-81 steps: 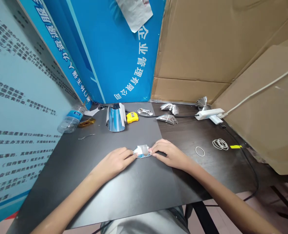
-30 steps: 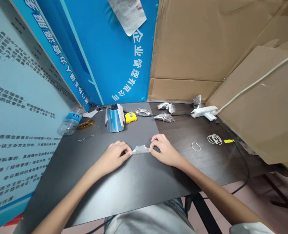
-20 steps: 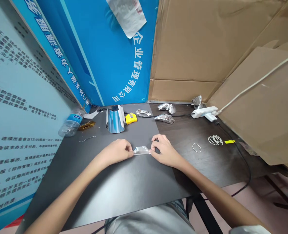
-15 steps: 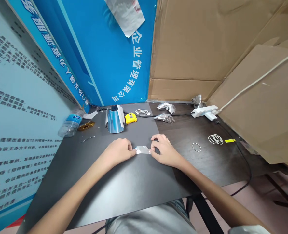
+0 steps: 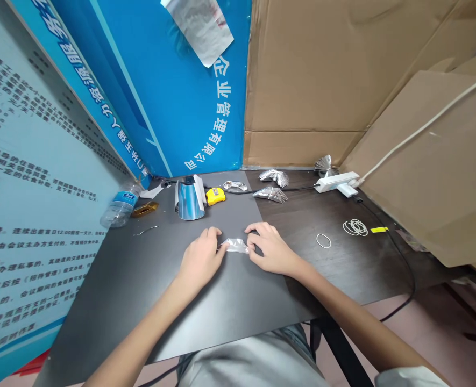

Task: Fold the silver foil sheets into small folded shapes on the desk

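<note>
A small folded piece of silver foil (image 5: 236,245) lies flat on the dark table (image 5: 229,301). My left hand (image 5: 201,258) pinches its left end with fingers pressed together. My right hand (image 5: 270,248) pinches its right end, fingers curled down on it. Both hands rest on the table top near its middle.
Behind the hands stand a shiny foil roll (image 5: 189,198), a yellow tape measure (image 5: 215,195), a lying water bottle (image 5: 121,204) and several pleated foil pieces (image 5: 270,193). Rubber bands (image 5: 354,227), a single band (image 5: 323,240) and a white power strip (image 5: 336,183) lie at the right. Cardboard and blue boards wall the table.
The foil piece has gone from a wider crumpled shape to a narrower, flatter strip. Both hands have moved closer together and slightly away from me.
</note>
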`<state>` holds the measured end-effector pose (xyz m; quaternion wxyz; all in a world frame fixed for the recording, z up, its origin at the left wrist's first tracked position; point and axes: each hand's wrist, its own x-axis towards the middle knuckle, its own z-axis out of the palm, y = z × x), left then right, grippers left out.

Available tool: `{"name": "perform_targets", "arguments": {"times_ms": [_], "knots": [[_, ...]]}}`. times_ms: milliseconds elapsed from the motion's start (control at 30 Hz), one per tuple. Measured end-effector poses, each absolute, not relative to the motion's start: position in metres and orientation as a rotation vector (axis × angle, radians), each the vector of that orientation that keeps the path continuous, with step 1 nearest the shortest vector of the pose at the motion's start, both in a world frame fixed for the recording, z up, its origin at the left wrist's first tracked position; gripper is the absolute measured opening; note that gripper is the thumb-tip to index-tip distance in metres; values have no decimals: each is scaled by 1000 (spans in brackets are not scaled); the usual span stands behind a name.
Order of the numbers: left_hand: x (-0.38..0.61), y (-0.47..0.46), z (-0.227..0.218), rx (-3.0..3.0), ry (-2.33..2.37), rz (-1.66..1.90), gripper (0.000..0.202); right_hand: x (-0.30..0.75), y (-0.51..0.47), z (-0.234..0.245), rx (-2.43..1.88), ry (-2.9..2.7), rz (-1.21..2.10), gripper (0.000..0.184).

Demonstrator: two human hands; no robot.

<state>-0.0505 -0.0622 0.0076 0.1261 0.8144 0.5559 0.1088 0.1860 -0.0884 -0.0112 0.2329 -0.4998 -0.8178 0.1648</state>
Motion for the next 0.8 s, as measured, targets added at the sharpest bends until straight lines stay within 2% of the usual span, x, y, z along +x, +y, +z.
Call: {"name": "perform_targets", "arguments": {"times_ms": [233, 433, 567, 633, 700, 800], "knots": [[-50, -56, 5, 2231, 1521, 292, 22, 188, -91, -19, -1303, -2217, 408, 6], [-51, -46, 9, 2006, 1424, 353, 20, 188, -92, -22, -1207, -2293, 354, 10], [-59, -31, 10, 1835, 1314, 343, 27, 187, -91, -22, -1163, -2315, 315, 15], [-63, -23, 9, 1730, 1252, 330, 35, 185, -90, -23, -1135, -2330, 228, 11], [-65, -18, 9, 1581, 1211, 347, 39, 185, -87, -21, -1102, -2345, 90, 15], [-66, -14, 9, 1503, 1258, 451, 33, 186, -79, -16, -1061, -2358, -66, 22]]}}
